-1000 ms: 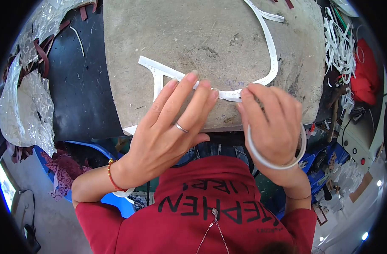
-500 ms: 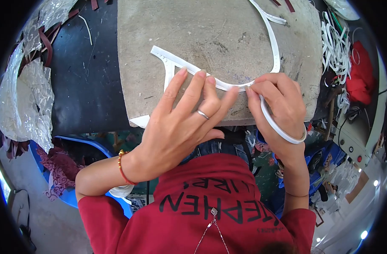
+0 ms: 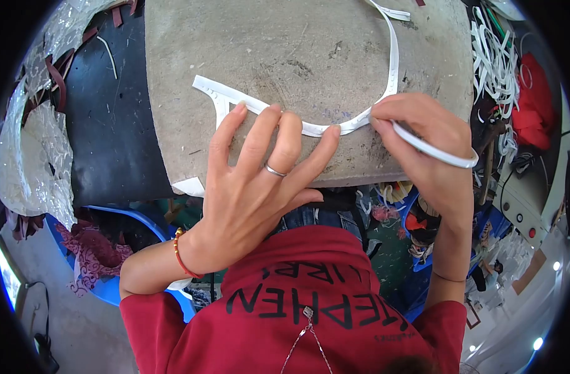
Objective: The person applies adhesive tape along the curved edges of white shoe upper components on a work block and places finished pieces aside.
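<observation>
A curved white strip piece (image 3: 394, 59) lies on the grey board, with a forked end at its left and another at the top. My left hand (image 3: 251, 165) rests palm down with fingers spread, their tips pressing along the strip's lower left curve. At the right of that curve, my right hand (image 3: 431, 134) is closed in a pinch at the strip's edge. It grips a narrow white band (image 3: 434, 149), whose loop bulges past the hand's outer side. The band's end is hidden under my fingertips.
The grey board (image 3: 235, 37) sits on a black surface (image 3: 104, 137). Clear plastic sheeting (image 3: 45, 162) and dark red strips (image 3: 57, 81) lie at the left. White strips (image 3: 494, 68) and red cloth (image 3: 534, 106) are at the right. A blue bin (image 3: 132, 215) stands below left.
My right hand has moved right and slightly up along the curve, carrying the narrow band. My left hand's index fingertip now presses farther from the pinch. The board appears shifted left in view.
</observation>
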`<act>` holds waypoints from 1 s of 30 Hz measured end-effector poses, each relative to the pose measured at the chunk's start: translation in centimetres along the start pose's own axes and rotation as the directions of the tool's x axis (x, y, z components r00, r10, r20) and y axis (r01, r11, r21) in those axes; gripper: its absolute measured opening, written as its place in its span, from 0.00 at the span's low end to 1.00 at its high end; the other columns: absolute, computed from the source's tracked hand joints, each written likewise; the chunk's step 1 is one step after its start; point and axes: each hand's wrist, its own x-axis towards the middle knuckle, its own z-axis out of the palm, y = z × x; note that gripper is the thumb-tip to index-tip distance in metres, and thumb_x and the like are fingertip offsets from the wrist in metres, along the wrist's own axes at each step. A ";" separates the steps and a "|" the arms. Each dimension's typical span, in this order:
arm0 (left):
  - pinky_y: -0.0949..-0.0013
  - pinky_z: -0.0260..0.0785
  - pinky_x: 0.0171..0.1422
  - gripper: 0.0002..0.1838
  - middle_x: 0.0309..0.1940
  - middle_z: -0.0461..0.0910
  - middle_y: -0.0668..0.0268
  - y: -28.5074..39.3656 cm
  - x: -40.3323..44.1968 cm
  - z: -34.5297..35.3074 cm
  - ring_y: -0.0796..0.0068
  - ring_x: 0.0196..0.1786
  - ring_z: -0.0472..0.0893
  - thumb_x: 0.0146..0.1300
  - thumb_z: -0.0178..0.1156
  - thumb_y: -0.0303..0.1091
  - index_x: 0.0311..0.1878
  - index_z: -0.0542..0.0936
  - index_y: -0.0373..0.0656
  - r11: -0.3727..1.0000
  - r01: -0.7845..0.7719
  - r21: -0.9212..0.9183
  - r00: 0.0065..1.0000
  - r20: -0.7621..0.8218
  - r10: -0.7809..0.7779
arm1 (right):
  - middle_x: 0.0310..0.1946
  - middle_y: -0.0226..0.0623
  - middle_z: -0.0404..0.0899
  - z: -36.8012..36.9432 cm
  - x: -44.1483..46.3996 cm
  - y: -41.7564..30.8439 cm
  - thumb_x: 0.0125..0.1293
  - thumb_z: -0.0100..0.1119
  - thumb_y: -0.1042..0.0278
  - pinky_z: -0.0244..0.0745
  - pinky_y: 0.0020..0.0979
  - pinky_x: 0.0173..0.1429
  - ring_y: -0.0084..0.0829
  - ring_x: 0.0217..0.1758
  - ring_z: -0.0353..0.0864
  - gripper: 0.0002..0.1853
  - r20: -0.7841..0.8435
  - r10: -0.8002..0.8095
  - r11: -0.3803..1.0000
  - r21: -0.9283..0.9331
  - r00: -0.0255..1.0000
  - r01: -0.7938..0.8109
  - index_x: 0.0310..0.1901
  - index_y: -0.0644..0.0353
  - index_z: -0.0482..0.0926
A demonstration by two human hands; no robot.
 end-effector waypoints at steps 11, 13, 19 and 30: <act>0.53 0.69 0.68 0.43 0.61 0.70 0.51 -0.2 -1.7 -1.2 0.48 0.67 0.69 0.44 0.71 0.51 0.60 0.74 0.29 0.954 0.010 -0.300 0.986 -0.154 -0.059 | 0.27 0.36 0.69 7.0 0.6 -4.9 0.50 0.64 0.74 0.67 0.39 0.40 0.39 0.34 0.72 0.08 -0.195 -0.152 0.987 -0.089 0.969 0.137 0.28 0.56 0.73; 0.56 0.70 0.67 0.42 0.61 0.71 0.51 -0.5 -2.1 0.5 0.50 0.65 0.72 0.44 0.71 0.49 0.59 0.75 0.28 0.964 0.016 -0.266 0.984 -0.164 -0.062 | 0.31 0.35 0.74 6.6 0.4 -4.2 0.51 0.67 0.72 0.68 0.38 0.42 0.39 0.37 0.74 0.10 -0.160 -0.096 0.994 -0.060 0.982 0.087 0.34 0.57 0.76; 0.56 0.71 0.68 0.39 0.60 0.71 0.56 -1.4 -2.5 0.7 0.54 0.65 0.71 0.46 0.69 0.48 0.61 0.76 0.34 0.986 -0.066 -0.156 0.989 -0.143 0.044 | 0.31 0.34 0.82 3.1 0.5 -3.6 0.55 0.69 0.71 0.73 0.33 0.41 0.34 0.34 0.82 0.11 0.027 0.211 0.918 0.338 0.977 -0.207 0.40 0.58 0.81; 0.53 0.71 0.67 0.34 0.57 0.67 0.59 1.0 -1.8 1.8 0.57 0.62 0.69 0.50 0.65 0.58 0.61 0.80 0.57 0.995 0.100 -0.018 0.974 -0.205 -0.102 | 0.34 0.30 0.79 1.3 2.0 -1.4 0.55 0.67 0.72 0.66 0.34 0.48 0.34 0.41 0.78 0.07 0.021 -0.141 0.988 -0.060 0.990 0.142 0.36 0.56 0.81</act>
